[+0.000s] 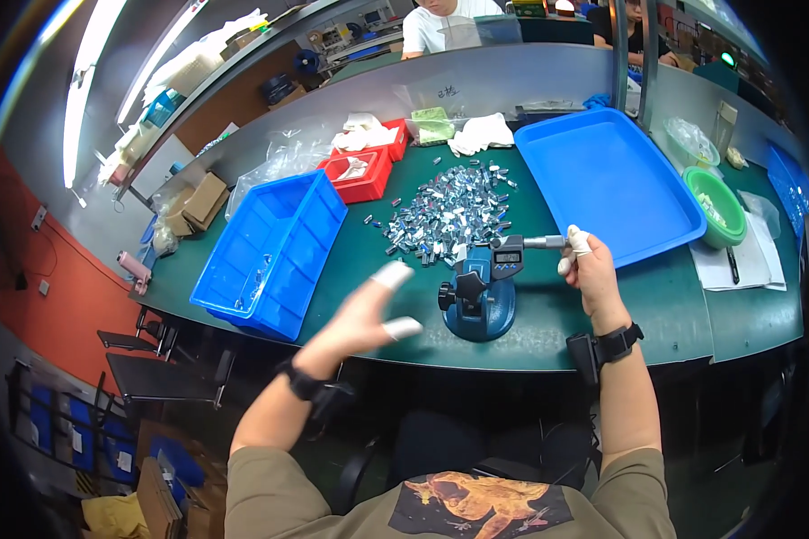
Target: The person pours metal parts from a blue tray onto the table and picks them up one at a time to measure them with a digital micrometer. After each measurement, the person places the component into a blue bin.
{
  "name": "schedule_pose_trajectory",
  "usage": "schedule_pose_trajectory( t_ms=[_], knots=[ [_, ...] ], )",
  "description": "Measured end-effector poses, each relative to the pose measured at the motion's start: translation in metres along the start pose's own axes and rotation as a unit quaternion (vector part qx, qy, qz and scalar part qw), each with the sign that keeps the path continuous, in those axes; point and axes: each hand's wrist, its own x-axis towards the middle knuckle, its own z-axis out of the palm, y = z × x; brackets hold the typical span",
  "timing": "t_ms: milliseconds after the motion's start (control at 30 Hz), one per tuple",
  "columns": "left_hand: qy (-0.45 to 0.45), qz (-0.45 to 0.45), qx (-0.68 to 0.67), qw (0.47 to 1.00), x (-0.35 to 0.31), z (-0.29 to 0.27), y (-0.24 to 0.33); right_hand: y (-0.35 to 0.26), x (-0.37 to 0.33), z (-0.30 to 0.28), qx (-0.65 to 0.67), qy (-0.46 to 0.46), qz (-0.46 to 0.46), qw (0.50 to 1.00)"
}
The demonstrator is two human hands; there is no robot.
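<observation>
A digital micrometer (507, 258) is clamped in a blue stand (480, 310) near the table's front edge. My right hand (586, 269) pinches the thimble at the micrometer's right end, with white covers on its fingertips. Left of the stand, my left hand (361, 313) hovers with thumb and fingers spread, white finger covers on, nothing visible in it. Behind the stand lies a loose pile of small shiny metal cylinders (449, 211). Whether a part sits between the micrometer's jaws cannot be made out.
A deep blue bin (310, 234) stands at left, beside red boxes (368, 182) with white cloths. A shallow blue tray (602, 180) lies at right, near a green bowl (715, 207) and papers with a pen (733, 266). Another person (449, 27) sits beyond the partition.
</observation>
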Motion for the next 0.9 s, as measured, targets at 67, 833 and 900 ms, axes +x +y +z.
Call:
schedule_pose_trajectory(
  t_ms=[67, 833, 900],
  knots=[
    [-0.024, 0.034, -0.106, 0.993, 0.013, 0.043, 0.010, 0.001, -0.001, 0.000, -0.005, 0.004, -0.004, 1.000],
    [0.106, -0.088, -0.180, 0.974, 0.112, 0.036, -0.039, -0.013, 0.017, -0.001, -0.070, -0.012, 0.051, 0.996],
    [0.120, -0.141, -0.062, 0.981, 0.128, 0.045, -0.044, -0.010, 0.018, -0.001, -0.059, -0.021, 0.046, 0.997]
  ],
)
